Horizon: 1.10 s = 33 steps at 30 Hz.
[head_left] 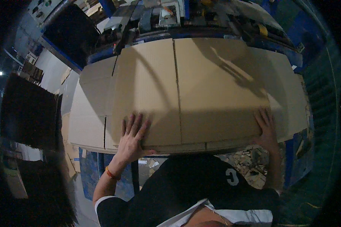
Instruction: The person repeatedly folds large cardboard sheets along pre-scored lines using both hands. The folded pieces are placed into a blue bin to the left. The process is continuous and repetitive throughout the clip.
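Left hand [132, 140] on cardboard sheet [199, 94]; right hand [267, 128] apparently too.

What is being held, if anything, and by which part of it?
No hold is visible: the left grip lies spread on the top cardboard sheet by its near edge, the right grip at its right edge.

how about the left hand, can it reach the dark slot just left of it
Probably yes: the left hand rests on the top sheet, the dark slot lies close by, and nothing covers it.
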Each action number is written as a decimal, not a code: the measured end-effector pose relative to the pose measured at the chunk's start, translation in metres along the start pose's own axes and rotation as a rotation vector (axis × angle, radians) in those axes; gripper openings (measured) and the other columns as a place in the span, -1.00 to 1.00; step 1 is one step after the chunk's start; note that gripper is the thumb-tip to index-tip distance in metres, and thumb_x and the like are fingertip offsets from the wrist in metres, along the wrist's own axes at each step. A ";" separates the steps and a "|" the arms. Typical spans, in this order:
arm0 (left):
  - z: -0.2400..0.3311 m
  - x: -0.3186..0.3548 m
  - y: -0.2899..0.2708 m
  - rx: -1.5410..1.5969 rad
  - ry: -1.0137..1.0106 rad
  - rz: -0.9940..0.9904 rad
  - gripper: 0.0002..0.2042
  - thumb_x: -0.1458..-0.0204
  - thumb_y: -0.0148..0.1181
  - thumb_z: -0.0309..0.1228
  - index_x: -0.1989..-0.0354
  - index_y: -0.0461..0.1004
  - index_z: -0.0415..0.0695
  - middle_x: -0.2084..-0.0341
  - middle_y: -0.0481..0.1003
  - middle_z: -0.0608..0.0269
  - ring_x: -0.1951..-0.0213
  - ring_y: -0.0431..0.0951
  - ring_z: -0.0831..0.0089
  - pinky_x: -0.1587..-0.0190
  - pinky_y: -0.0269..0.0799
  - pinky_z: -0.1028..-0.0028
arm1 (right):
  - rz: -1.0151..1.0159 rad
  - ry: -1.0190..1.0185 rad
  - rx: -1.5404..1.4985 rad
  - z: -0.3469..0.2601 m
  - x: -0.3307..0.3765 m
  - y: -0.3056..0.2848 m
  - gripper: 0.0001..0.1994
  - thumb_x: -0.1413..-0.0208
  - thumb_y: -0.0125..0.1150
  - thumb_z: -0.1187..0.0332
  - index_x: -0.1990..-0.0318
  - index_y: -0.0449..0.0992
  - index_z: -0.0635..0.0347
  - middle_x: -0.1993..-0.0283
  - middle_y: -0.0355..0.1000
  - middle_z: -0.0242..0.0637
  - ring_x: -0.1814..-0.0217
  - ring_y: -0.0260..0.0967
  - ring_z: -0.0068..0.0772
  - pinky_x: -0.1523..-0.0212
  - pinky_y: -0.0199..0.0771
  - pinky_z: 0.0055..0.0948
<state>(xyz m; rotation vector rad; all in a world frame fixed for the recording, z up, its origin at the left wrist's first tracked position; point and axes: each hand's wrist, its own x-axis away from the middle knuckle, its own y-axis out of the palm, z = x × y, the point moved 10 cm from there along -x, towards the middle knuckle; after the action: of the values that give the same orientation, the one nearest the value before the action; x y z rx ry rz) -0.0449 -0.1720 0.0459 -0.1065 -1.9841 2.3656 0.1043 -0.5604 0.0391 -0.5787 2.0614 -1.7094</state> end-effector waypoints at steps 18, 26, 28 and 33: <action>-0.111 -0.114 -0.059 -0.281 0.158 0.583 -0.22 0.13 0.06 0.08 -0.21 0.09 -0.20 -0.07 0.28 0.10 -0.12 0.24 0.16 -0.22 -0.03 0.02 | 0.085 -0.046 -0.074 0.031 -0.171 0.016 -0.37 0.05 0.15 -0.01 -0.20 0.24 -0.02 -0.32 -0.01 -0.15 -0.34 -0.11 0.03 -0.27 -0.08 -0.04; -0.128 -0.130 -0.098 -0.244 -0.203 0.769 -0.35 0.03 0.15 -0.12 -0.20 0.13 -0.19 -0.10 0.24 0.00 -0.17 0.16 0.09 -0.22 -0.09 0.04 | 0.417 0.065 -0.071 0.030 -0.182 -0.025 -0.47 -0.03 0.13 0.25 -0.19 0.22 0.07 -0.26 0.06 -0.04 -0.27 0.03 0.00 -0.23 0.05 -0.17; -0.155 -0.071 -0.082 -0.135 -0.344 0.794 -0.35 0.05 0.20 -0.19 -0.18 0.13 -0.22 -0.12 0.20 -0.08 -0.18 0.14 0.02 -0.21 -0.05 0.06 | 0.482 0.035 -0.061 0.047 -0.128 -0.040 -0.42 -0.01 0.16 0.32 -0.22 0.17 0.16 -0.27 0.07 -0.07 -0.28 0.02 -0.07 -0.23 0.07 -0.21; -0.266 0.176 -0.006 0.063 -1.117 1.126 -0.43 -0.03 0.15 -0.24 -0.15 0.13 -0.27 -0.02 0.28 -0.11 0.00 0.35 0.05 -0.03 0.25 0.26 | 0.756 0.719 0.068 0.182 0.055 -0.021 -0.41 -0.05 0.14 0.22 -0.20 0.15 0.30 -0.22 0.12 -0.02 -0.22 0.12 -0.02 -0.22 0.11 -0.21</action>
<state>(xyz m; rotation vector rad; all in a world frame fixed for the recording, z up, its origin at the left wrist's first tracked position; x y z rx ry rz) -0.1973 0.1051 0.0020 0.2324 -2.7326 3.7730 0.1592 -0.7426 0.0262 0.8726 2.1929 -1.5903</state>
